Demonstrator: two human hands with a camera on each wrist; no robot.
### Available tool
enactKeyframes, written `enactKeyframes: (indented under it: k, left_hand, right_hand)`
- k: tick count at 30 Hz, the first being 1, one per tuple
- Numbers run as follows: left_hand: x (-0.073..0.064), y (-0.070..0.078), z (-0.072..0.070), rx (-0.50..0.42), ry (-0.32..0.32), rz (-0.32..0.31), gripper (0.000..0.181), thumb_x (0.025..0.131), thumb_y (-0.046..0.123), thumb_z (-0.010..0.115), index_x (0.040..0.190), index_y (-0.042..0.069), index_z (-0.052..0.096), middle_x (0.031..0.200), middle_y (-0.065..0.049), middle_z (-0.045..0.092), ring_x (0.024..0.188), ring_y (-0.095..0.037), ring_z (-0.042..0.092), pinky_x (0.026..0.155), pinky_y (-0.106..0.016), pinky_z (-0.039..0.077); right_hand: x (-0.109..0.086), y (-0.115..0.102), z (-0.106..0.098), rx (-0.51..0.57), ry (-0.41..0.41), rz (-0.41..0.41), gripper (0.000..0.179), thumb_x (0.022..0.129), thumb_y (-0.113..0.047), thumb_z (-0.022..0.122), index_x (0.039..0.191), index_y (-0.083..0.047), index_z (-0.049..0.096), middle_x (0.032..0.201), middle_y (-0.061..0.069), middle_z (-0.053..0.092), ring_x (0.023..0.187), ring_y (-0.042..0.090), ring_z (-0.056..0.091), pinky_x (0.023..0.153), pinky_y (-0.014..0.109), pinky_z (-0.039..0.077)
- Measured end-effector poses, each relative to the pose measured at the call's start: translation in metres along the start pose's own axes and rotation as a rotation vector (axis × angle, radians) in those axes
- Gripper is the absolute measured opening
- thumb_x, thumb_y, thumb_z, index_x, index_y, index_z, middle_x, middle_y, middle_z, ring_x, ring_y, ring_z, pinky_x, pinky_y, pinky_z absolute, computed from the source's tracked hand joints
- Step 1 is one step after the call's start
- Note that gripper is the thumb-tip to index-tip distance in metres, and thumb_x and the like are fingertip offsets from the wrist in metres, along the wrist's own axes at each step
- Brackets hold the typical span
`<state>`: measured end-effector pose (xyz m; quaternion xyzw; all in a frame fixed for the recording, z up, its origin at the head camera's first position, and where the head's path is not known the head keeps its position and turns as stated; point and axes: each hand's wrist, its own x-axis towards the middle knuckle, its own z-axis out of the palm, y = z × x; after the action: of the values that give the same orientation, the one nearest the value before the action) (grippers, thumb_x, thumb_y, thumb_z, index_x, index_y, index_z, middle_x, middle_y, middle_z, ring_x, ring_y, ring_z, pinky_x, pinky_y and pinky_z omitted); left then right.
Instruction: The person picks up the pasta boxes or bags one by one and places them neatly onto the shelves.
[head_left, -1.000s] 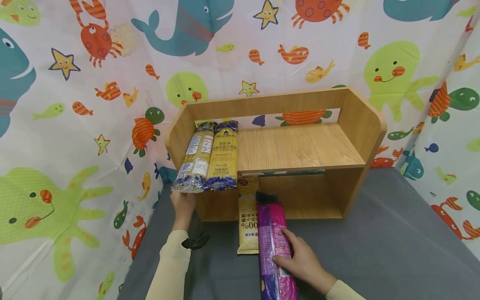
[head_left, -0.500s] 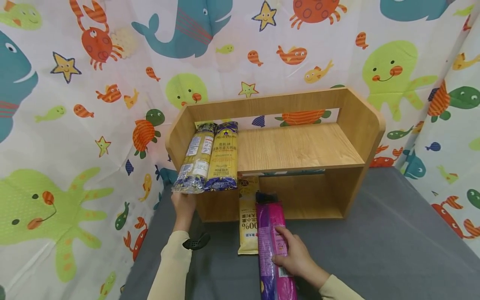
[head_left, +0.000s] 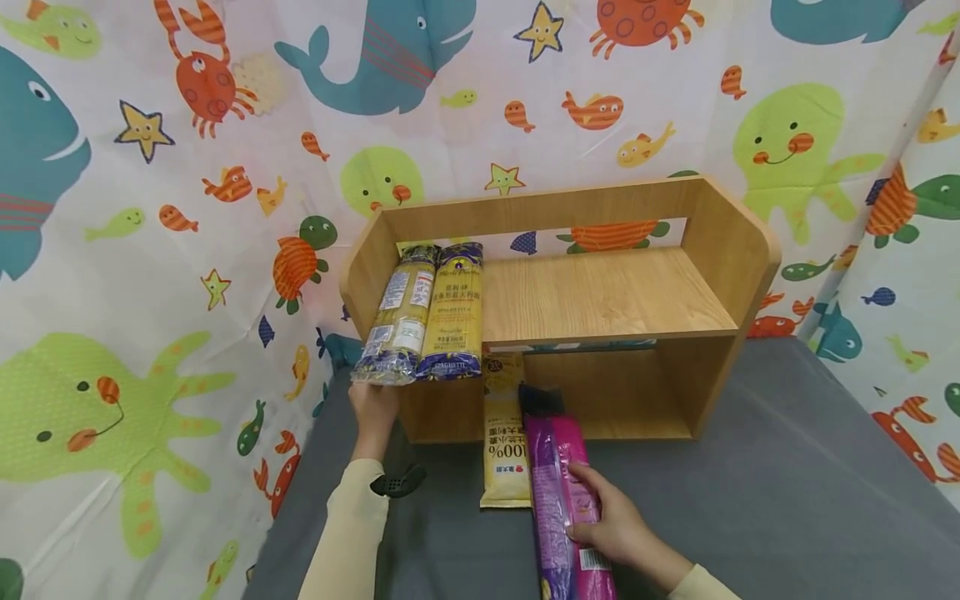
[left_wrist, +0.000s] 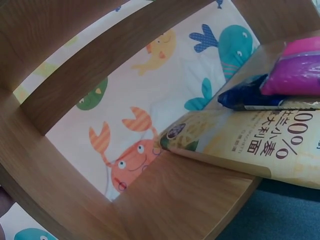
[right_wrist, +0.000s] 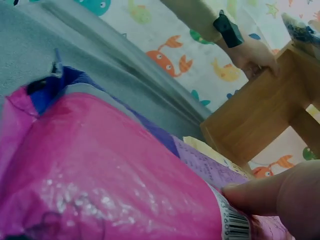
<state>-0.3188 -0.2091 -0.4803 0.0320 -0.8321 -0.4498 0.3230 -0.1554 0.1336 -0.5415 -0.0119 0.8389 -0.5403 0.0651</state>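
Observation:
My right hand (head_left: 618, 521) holds a long pink-and-purple plastic packet (head_left: 555, 492), thumb and fingers on its sides. The packet's dark far end reaches the lower compartment of a small wooden shelf (head_left: 611, 292). Left of it, a pale yellow pasta packet (head_left: 504, 450) lies partly in that compartment, its near end sticking out over the grey cloth. My left hand (head_left: 372, 412) grips the front edge of the shelf's left panel; the right wrist view shows its fingers (right_wrist: 257, 62) curled there. Its fingers are mostly hidden in the head view.
Two spaghetti packs, one showing its label side (head_left: 399, 325) and one its yellow front (head_left: 453, 317), lie side by side on the upper board's left, overhanging its front. Grey cloth (head_left: 795, 492) covers the table. A sea-animal curtain (head_left: 465, 133) hangs behind.
My right hand has shifted slightly right, and the pink-and-purple packet's near end has swung right with it. My left hand keeps its grip on the shelf. The head view has shifted a little.

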Motion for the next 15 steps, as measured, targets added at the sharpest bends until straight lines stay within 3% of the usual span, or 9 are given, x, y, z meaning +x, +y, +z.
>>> enactKeyframes:
  k: [6,10,12,15]
  left_hand:
    - [0.001,0.001,0.0,0.026,0.01,0.021,0.032,0.101,0.026,0.059,0.122,0.004,0.069,0.101,-0.021,0.072,0.078,-0.03,0.055,0.071,-0.043,0.043]
    - [0.0,0.0,-0.001,0.024,0.019,0.015,0.031,0.1,0.022,0.06,0.123,0.002,0.069,0.108,-0.022,0.073,0.081,-0.031,0.058,0.075,-0.047,0.046]
    - [-0.001,0.0,-0.002,0.017,0.022,0.017,0.031,0.1,0.02,0.06,0.123,0.002,0.069,0.108,-0.022,0.074,0.081,-0.031,0.058,0.076,-0.049,0.047]
    - [-0.001,-0.001,-0.002,0.013,0.024,0.022,0.03,0.1,0.02,0.06,0.122,0.002,0.07,0.106,-0.023,0.074,0.08,-0.031,0.057,0.076,-0.049,0.047]
  right_hand:
    - [-0.011,0.017,-0.015,0.091,-0.098,-0.085,0.094,0.064,0.005,0.082,0.149,0.002,0.043,0.13,0.038,0.054,0.09,0.021,0.06,0.068,0.028,0.052]
    - [-0.021,0.03,-0.022,0.264,-0.221,-0.089,0.095,0.071,0.006,0.077,0.152,0.008,0.028,0.119,0.035,0.059,0.088,0.022,0.062,0.07,0.033,0.057]
    - [-0.026,0.036,-0.025,0.335,-0.269,-0.093,0.093,0.075,0.005,0.074,0.155,0.003,0.027,0.116,0.031,0.061,0.089,0.022,0.064,0.071,0.035,0.059]
    - [-0.032,0.043,-0.032,0.422,-0.315,-0.097,0.088,0.078,0.004,0.072,0.155,-0.021,0.038,0.118,0.024,0.062,0.093,0.021,0.067,0.075,0.037,0.06]
